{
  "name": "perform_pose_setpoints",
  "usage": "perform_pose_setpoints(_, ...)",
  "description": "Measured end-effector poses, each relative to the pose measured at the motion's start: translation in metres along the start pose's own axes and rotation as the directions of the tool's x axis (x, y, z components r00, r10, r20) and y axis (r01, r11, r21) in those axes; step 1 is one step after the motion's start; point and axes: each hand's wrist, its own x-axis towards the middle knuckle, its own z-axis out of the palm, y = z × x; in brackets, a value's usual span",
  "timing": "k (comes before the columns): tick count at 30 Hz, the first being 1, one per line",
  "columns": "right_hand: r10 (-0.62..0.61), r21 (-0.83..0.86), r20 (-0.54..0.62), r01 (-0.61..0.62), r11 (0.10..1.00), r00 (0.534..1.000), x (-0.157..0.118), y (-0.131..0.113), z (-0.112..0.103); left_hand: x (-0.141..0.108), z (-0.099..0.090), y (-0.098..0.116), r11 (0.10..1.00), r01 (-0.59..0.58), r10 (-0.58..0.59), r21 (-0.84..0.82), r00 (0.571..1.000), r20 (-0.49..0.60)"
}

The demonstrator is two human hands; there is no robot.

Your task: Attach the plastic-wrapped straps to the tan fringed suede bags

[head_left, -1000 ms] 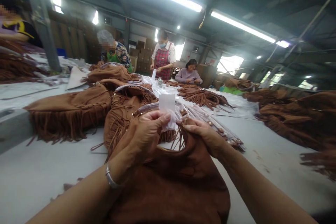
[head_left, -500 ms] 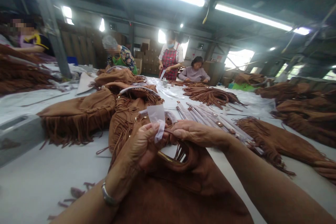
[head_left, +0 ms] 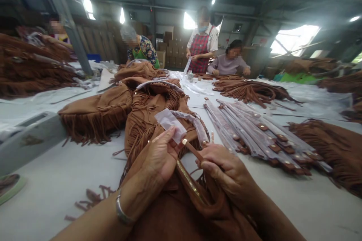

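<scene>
Held a rectangular white plastic slip (head_left: pixel 169 121) in the left hand (head_left: pixel 158 156); gripped a narrow brown leather strap (head_left: pixel 194 151) in the right hand (head_left: pixel 226 167); both above a near, soft brown bag (head_left: pixel 161 214).

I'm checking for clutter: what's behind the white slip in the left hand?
A fringed bag and wrapped handle show around the slip; whatever it directly covers can't be seen.

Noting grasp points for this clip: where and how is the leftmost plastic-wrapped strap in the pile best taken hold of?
Probably the middle of the leftmost strap, pinched across its width from the left: it lies long and narrow at the edge, with more straps along its right side. The right hand is nearer, though it holds a brown strip.
</scene>
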Motion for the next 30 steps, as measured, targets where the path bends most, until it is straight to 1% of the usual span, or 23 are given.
perform_pose_setpoints(4, -0.005, -0.067, -0.069, 0.0, 0.998, 0.998, -0.003, 0.006, 0.002, -0.001, -0.002, -0.003, 0.997, 0.042, -0.041, 0.059, 0.999, -0.023)
perform_pose_setpoints(8, -0.062, -0.092, -0.067, 0.056, 0.994, 0.996, -0.005, 0.01, 0.0, 0.0, -0.007, -0.005, 0.991, 0.064, -0.063, 0.116, 0.998, -0.01)
perform_pose_setpoints(12, -0.075, -0.097, -0.057, 0.069, 0.993, 0.996, -0.003, 0.008, 0.002, -0.001, -0.007, -0.005, 0.989, 0.089, -0.092, 0.121, 0.996, 0.017)
perform_pose_setpoints(17, -0.05, -0.116, -0.02, 0.047, 0.992, 0.999, -0.001, 0.007, 0.003, -0.006, -0.002, -0.005, 0.989, 0.101, -0.104, 0.111, 0.994, 0.025)
perform_pose_setpoints(21, -0.019, -0.118, -0.013, 0.018, 0.993, 1.0, -0.001, 0.009, 0.003, -0.007, -0.003, -0.005, 0.988, 0.105, -0.11, 0.112, 0.993, 0.033)
perform_pose_setpoints(25, -0.003, -0.117, -0.005, 0.003, 0.993, 1.0, -0.002, 0.011, 0.003, -0.007, -0.008, -0.009, 0.977, 0.103, -0.118, 0.188, 0.99, 0.071)
perform_pose_setpoints(30, 0.009, -0.135, -0.021, -0.011, 0.991, 1.0, -0.003, 0.014, 0.003, -0.008, -0.013, -0.015, 0.943, 0.119, -0.16, 0.311, 0.981, 0.109)
